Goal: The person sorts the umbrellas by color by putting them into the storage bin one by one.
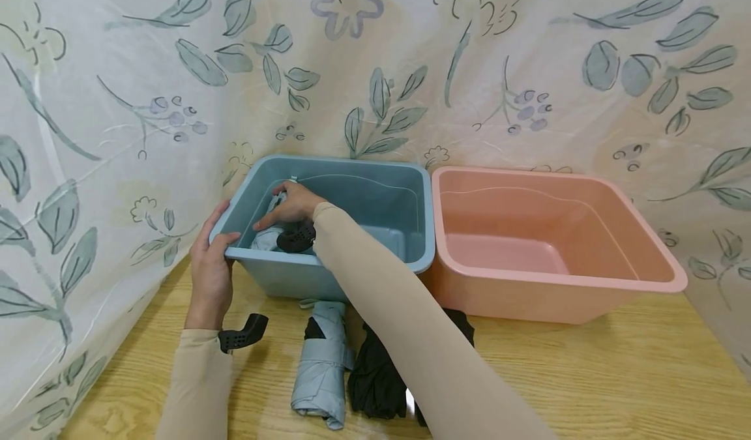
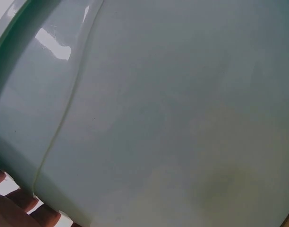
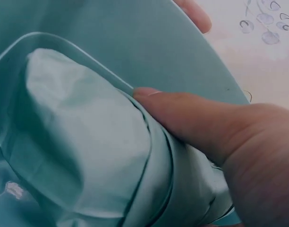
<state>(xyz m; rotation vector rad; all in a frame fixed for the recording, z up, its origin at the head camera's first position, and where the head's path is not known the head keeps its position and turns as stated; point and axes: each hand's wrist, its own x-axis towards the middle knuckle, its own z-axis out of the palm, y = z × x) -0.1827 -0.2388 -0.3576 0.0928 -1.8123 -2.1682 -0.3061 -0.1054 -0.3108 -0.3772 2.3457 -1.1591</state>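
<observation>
Pale-blue cloth makes up the rolled bundle (image 3: 97,132) inside the blue rectangular plastic bin (image 1: 352,160); I see the right hand (image 1: 295,206) curled round it, thumb against the band (image 3: 158,158). The left hand (image 1: 210,267) clasps the bin's near-left corner, presumably to steady it. On the wood-grained bench (image 1: 557,378), a similar pale-blue roll (image 1: 319,378) is strapped, probably to stay compact. I can read no brands or labels.

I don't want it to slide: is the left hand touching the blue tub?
Touching. The head view shows the left hand gripping the blue tub by its rim, fingers against it.
</observation>
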